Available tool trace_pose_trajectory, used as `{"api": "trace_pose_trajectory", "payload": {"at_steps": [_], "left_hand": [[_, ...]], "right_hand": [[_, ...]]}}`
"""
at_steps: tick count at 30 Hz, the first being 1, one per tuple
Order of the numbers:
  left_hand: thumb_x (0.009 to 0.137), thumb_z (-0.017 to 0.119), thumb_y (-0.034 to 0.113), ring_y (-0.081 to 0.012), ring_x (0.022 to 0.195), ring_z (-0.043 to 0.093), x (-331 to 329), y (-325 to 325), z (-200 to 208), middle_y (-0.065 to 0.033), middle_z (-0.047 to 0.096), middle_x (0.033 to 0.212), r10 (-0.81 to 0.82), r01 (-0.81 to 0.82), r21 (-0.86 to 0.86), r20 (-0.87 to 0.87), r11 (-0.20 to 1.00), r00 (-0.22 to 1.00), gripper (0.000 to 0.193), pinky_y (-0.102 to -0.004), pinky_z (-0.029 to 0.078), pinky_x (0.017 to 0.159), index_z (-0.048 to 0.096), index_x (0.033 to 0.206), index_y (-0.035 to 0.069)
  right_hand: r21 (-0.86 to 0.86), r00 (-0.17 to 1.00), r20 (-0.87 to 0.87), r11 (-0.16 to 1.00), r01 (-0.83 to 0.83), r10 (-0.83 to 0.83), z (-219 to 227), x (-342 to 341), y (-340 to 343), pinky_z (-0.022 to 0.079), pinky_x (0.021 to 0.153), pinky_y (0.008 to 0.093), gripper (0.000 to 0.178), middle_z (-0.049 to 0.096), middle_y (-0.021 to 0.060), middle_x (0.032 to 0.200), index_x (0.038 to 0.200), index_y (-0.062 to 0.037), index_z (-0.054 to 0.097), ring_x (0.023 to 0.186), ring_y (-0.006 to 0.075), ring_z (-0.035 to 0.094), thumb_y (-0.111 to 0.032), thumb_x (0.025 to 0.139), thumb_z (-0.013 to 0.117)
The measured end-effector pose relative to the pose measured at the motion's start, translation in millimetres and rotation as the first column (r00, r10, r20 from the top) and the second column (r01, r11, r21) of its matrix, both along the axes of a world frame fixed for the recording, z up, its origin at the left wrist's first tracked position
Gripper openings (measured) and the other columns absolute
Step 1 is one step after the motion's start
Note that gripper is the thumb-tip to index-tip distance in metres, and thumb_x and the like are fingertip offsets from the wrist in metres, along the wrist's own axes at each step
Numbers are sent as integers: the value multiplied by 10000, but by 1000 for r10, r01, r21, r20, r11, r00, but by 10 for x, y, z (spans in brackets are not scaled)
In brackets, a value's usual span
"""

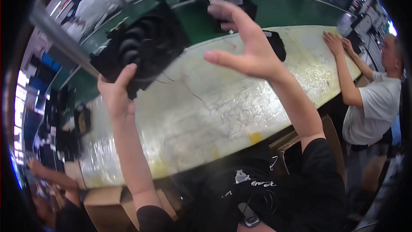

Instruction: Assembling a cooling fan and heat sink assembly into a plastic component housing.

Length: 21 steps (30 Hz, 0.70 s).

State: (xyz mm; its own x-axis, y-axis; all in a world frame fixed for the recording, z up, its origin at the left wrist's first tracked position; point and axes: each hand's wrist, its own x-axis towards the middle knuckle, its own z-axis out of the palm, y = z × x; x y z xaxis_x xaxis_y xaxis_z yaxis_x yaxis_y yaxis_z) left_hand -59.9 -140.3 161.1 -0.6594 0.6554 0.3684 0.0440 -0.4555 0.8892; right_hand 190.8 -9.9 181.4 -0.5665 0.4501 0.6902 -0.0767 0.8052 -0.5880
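Note:
My left hand (118,92) grips the near corner of a black cooling fan (148,45) in a square plastic housing, thumb on top. The fan is held up and tilted above the far left part of the table, and a thin reddish wire (182,89) trails from it to the right. My right hand (246,45) is raised over the table, thumb and fingers spread, with nothing in it; its fingertips are blurred. Behind those fingers another black housing (244,6) lies on the green surface. A smaller black part (275,45) rests on the table beside my right wrist.
The long table (240,116) has a glossy plastic cover. Beyond it runs a green conveyor-like surface (296,10). A metal post (64,38) stands at left. Cardboard boxes (105,206) sit below the near edge. A co-worker (371,99) stands at right, another person at lower left.

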Motion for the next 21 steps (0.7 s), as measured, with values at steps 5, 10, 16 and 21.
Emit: {"api": "trace_pose_trajectory", "payload": {"at_steps": [5,10,16,21], "left_hand": [[660,698,-7,-226,989,605,767,-819,-162,-127,613,1082,-289,284,53,108,957,951,578,-333,467,914,504,1203,-50],[641,741,16,-237,1099,540,1075,-1208,-615,-114,535,1193,-270,265,52,159,963,950,708,-345,417,969,444,1284,-10],[402,653,869,-320,1302,334,860,-1321,-780,-187,381,1352,5,-14,-15,-478,1000,879,1252,-459,305,1042,445,1335,60],[332,766,761,-391,1288,358,933,-1061,-195,-260,399,1357,-539,333,-449,-800,829,264,1049,-489,295,1003,559,1086,61]], "right_hand": [[-476,875,14,773,-420,484,-209,-101,-225,301,1072,344,1101,446,142,1349,1452,-6,222,1264,230,420,-384,616,833],[-593,915,-112,713,-374,387,-461,340,-784,364,1014,324,1061,524,114,1224,1394,40,315,1132,202,516,-270,520,832],[-726,910,-72,604,-328,407,-543,982,-929,409,990,322,975,544,80,1204,1353,2,396,1121,168,532,-143,511,864],[-773,890,-45,549,-318,453,-491,1043,-1053,414,986,320,965,538,81,1213,1345,2,403,1126,169,534,-144,510,863]]}}
